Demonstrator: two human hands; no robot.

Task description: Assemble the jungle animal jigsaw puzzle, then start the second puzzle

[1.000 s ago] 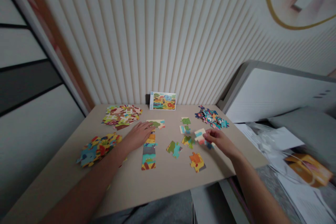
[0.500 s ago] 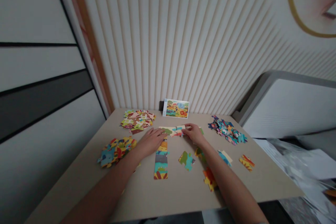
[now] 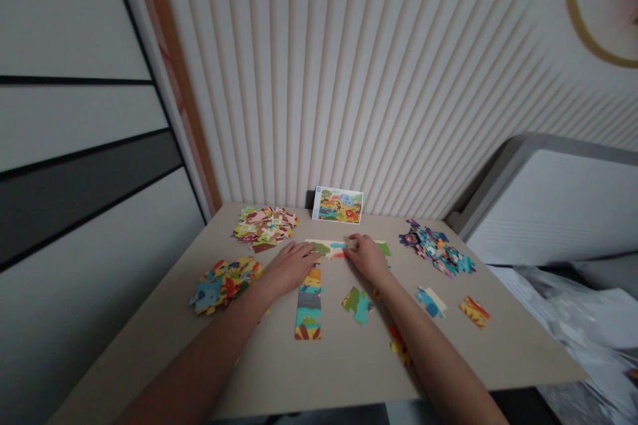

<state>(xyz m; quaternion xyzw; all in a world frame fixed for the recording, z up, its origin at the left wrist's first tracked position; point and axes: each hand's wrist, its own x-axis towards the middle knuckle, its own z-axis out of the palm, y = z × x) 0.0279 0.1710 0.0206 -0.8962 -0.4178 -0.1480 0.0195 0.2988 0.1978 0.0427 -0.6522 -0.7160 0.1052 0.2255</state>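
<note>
A row of joined jigsaw pieces (image 3: 337, 246), cream with green, blue and red, lies across the far middle of the table. My left hand (image 3: 294, 264) rests flat at the row's left end, fingers stretched onto it. Bent fingers and thumb of my right hand (image 3: 367, 257) close on a puzzle piece (image 3: 351, 244) in the row; the hand partly hides it. From the left end a joined column of pieces (image 3: 309, 302) runs toward me. Right of that lies a loose green and teal piece (image 3: 357, 305). Beneath my right forearm, red-yellow pieces (image 3: 399, 347) are partly covered.
A picture card (image 3: 337, 205) of animals stands against the ribbed wall. Piles of pieces lie at back left (image 3: 265, 224), left (image 3: 224, 285) and right (image 3: 438, 249). Blue-cream pieces (image 3: 430, 302) and an orange-yellow piece (image 3: 474, 311) lie near the right edge.
The gap in the top row beside my right hand has closed, and its fingers are more bent. My left hand stays at the left end. The view has shifted slightly.
</note>
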